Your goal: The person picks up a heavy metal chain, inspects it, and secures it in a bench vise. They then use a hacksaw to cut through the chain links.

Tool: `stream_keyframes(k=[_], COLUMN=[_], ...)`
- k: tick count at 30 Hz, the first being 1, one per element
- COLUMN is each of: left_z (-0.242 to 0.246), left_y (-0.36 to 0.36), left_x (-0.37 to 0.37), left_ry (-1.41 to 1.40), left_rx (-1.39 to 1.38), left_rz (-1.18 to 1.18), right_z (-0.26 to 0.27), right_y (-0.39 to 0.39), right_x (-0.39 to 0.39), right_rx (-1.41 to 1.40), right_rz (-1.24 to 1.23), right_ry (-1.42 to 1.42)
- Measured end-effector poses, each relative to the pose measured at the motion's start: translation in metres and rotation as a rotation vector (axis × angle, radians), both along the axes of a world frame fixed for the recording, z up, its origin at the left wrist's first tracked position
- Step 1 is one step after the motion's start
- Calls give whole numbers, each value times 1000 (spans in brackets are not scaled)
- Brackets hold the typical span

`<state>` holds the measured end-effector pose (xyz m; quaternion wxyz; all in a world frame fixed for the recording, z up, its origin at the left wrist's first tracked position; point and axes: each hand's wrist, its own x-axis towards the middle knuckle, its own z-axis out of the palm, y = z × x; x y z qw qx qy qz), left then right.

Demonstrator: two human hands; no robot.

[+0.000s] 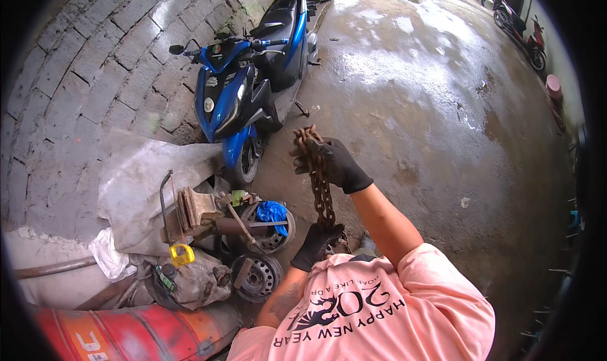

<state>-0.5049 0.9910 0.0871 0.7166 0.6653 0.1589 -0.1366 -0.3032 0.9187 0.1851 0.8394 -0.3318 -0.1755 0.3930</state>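
A rusty steel chain (321, 195) hangs in doubled strands between my two hands, in front of my torso. My right hand (340, 164), in a black work glove, grips its upper end, where several links are bunched over the fingers. Lower down and closer to my body, my left hand (314, 247), gloved the same way, closes around the strands. A short run of links shows beside the left hand, and my shirt and hand hide part of the lower end.
A blue and black motor scooter (237, 102) stands ahead against a concrete-block wall (102, 71). To my left are a yellow-handled hacksaw (182, 254), a hammer (241, 226), steel wheel rims (260, 279) and a red drum (137, 330). Wet concrete floor (427, 147) extends right.
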Motion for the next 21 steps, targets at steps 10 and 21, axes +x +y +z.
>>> stream_keyframes(k=[10,21], left_z=[-27,-30], left_y=[2,21], left_x=[-4,7], left_ry=[-48,-236], left_rx=[-36,171], left_rz=[157,69], right_z=[59,89], right_y=[6,7], right_x=[-10,-4], right_rx=[39,-39], right_rz=[45,-452], right_ry=[-209,-1167])
